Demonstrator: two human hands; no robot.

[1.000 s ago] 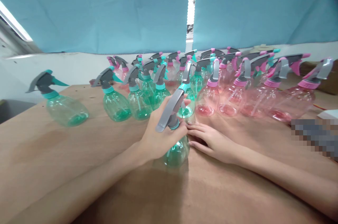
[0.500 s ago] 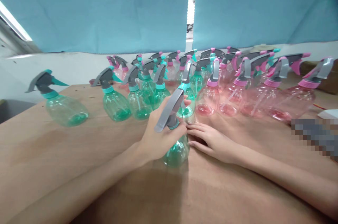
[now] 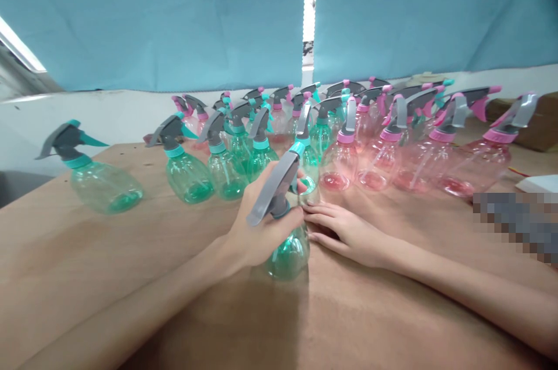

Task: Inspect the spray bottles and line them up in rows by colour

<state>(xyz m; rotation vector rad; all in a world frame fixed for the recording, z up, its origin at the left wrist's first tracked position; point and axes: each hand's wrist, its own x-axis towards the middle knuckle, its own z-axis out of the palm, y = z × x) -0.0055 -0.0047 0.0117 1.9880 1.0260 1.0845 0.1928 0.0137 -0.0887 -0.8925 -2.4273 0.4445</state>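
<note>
My left hand point(image 3: 257, 225) is wrapped round the neck of a green spray bottle point(image 3: 288, 251) with a grey trigger head point(image 3: 272, 190); the bottle stands on the brown table point(image 3: 131, 254) in front of me. My right hand point(image 3: 349, 230) lies flat on the table just right of that bottle, fingers stretched out towards it and holding nothing. Behind both hands stands a crowd of like bottles, green ones point(image 3: 226, 169) to the left and pink ones point(image 3: 392, 161) to the right.
One green spray bottle point(image 3: 98, 181) stands apart at the far left of the table. A blue curtain point(image 3: 174, 15) hangs behind, with a bright gap in the middle. A white object point(image 3: 538, 184) and a brown box point(image 3: 540, 126) lie at the right edge.
The view has shifted slightly, so everything sits a little further left. My left hand has tipped the bottle's trigger head slightly leftward. The right hand stays flat on the table.
</note>
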